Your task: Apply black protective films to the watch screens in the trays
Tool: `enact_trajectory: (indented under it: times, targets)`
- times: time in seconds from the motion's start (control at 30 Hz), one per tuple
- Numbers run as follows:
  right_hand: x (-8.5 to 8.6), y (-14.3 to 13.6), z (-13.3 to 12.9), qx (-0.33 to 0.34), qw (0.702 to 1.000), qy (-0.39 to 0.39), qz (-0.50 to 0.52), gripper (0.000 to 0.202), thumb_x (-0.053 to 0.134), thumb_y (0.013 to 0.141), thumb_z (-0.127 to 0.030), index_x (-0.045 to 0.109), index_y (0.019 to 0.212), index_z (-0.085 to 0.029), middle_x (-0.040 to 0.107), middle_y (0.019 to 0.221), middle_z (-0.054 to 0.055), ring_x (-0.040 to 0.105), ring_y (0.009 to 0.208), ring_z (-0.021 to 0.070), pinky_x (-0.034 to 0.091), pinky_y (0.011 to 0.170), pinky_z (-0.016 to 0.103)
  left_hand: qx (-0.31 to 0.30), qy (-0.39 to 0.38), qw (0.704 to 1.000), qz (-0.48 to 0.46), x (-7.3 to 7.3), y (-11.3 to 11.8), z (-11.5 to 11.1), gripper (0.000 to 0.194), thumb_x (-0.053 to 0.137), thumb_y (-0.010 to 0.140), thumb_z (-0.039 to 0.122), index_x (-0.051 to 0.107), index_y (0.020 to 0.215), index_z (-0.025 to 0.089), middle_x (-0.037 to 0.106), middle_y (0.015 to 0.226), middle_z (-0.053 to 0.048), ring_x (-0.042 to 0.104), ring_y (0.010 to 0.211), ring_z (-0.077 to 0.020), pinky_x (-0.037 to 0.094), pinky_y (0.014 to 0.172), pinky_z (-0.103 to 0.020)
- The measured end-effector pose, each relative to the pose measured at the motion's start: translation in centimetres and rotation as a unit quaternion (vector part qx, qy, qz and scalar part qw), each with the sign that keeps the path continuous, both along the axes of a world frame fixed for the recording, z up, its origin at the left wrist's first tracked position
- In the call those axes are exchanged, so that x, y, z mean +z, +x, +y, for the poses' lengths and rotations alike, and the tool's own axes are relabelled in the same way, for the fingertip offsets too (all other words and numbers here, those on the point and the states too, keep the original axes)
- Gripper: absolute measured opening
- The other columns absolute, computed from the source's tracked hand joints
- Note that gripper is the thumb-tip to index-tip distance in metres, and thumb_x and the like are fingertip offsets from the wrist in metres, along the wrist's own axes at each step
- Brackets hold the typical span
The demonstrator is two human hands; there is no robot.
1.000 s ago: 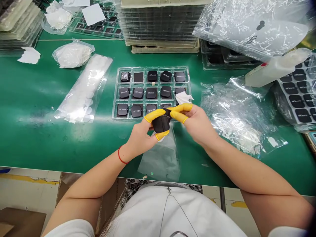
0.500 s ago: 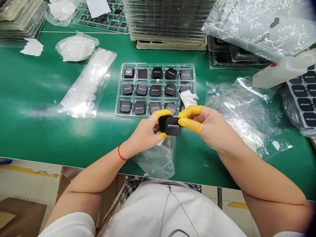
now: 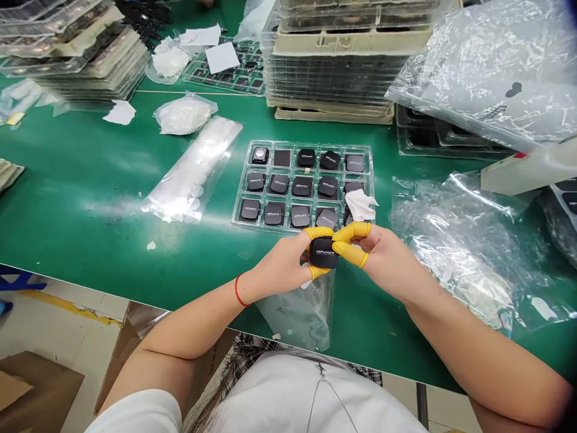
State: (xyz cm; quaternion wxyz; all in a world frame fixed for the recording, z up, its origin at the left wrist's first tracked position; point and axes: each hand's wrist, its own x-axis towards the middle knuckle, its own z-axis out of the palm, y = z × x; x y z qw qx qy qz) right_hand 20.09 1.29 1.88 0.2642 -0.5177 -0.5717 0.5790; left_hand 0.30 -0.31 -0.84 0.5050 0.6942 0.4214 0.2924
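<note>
In front of my chest, my left hand [image 3: 288,263] grips a square black watch head [image 3: 321,260] by its edges, with yellow finger cots on the fingertips. A dark film [image 3: 324,252] printed "HiFuture" lies over the watch face. My right hand [image 3: 383,258], also in yellow finger cots, pinches the film's upper right corner; whether it is stuck down there I cannot tell. Just beyond the hands sits a clear compartment tray [image 3: 243,227] of square black pieces, most with the same print. A crumpled white paper [image 3: 360,205] lies on its right side.
Left of the tray lies a clear bag of round white discs [image 3: 193,174]. A stack of trays [image 3: 333,78] stands behind. Crumpled clear plastic bags [image 3: 455,252] and a white bottle [image 3: 523,171] are to the right. A clear bag [image 3: 302,316] lies under my wrists.
The HiFuture film has moved left from beside the watch head to over its face, my right hand still pinching it. The view has shifted, so the table appears lower and further right.
</note>
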Motion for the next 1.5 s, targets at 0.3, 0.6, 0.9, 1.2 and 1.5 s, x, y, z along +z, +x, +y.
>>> enact_trajectory:
  times: [0.3,0.6,0.9,1.2,1.5]
  targets:
    - [-0.1,0.0,0.1,0.004,1.0,0.004,-0.007,0.025,0.071,0.078,-0.044,0.066,0.081,-0.02,0.067,0.083,0.003,0.061,0.083,0.0184,0.048,0.078,0.033,0.001,-0.01,1.0,0.001,0.0,0.0,0.0,0.048,0.066,0.082,0.026,0.051,0.127,0.022,0.069,0.119,-0.005,0.071,0.088,-0.0153,0.061,0.084,-0.03]
    - [-0.1,-0.1,-0.2,0.007,0.996,0.052,-0.068,0.017,0.064,0.082,-0.038,0.066,0.083,-0.021,0.069,0.088,0.004,0.062,0.081,0.0182,0.049,0.078,0.035,0.001,-0.023,1.0,-0.004,0.1,0.1,0.1,0.048,0.066,0.081,0.025,0.051,0.127,0.02,0.067,0.122,-0.007,0.071,0.091,-0.0156,0.061,0.086,-0.031]
    - [-0.5,-1.1,-0.8,0.054,0.954,0.208,-0.21,0.052,0.07,0.074,-0.036,0.058,0.122,-0.019,0.069,0.101,0.008,0.063,0.084,0.0249,0.05,0.07,0.039,-0.005,-0.063,0.998,-0.031,-0.1,0.1,0.1,0.05,0.068,0.077,0.019,0.053,0.124,0.022,0.07,0.107,-0.004,0.068,0.082,-0.0143,0.059,0.073,-0.026]
    - [-1.9,-1.6,0.1,0.065,0.993,0.068,-0.07,0.025,0.052,0.09,-0.04,0.067,0.095,-0.021,0.071,0.095,0.003,0.065,0.084,0.0191,0.05,0.073,0.033,-0.026,-0.16,0.987,-0.023,-0.3,0.7,-0.1,0.041,0.071,0.076,0.023,0.053,0.114,0.019,0.067,0.096,-0.004,0.064,0.08,-0.0153,0.052,0.068,-0.027]
    - [-0.8,-1.7,2.5,0.007,0.995,0.092,-0.049,0.039,0.063,0.084,-0.044,0.06,0.117,-0.023,0.07,0.101,0.006,0.066,0.09,0.0203,0.053,0.082,0.038,0.019,-0.156,0.984,-0.083,-0.8,0.4,0.8,0.058,0.07,0.077,0.023,0.041,0.126,0.017,0.063,0.092,-0.002,0.061,0.075,-0.0122,0.049,0.066,-0.026]
